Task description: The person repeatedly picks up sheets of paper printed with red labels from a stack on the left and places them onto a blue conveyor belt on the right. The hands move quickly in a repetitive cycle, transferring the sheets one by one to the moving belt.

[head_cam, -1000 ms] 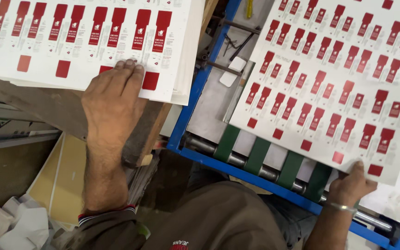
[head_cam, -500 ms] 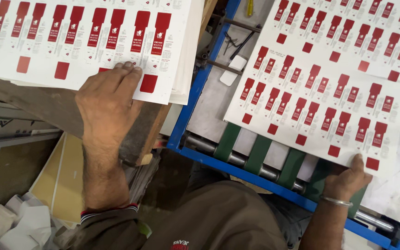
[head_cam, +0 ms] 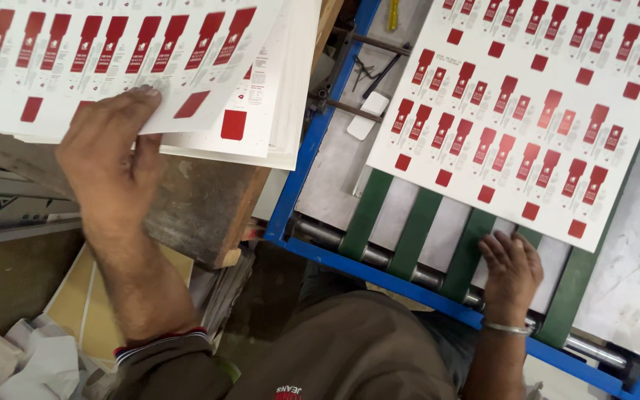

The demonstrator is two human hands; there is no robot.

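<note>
The left hand (head_cam: 112, 159) is pinching the top white red-printed card sheet (head_cam: 105, 59); the open right hand (head_cam: 511, 267) is resting flat on green conveyor belts (head_cam: 409, 233).

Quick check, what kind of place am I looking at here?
Likely a print or packaging workshop: a stack of printed sheets with red label shapes, and a blue-framed feeder table whose green belts carry another sheet.

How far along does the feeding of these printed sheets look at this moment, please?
One printed sheet already lies on the green belts, right hand at its near edge. The left hand lifts the top sheet off the stack. That thick stack remains.
</note>
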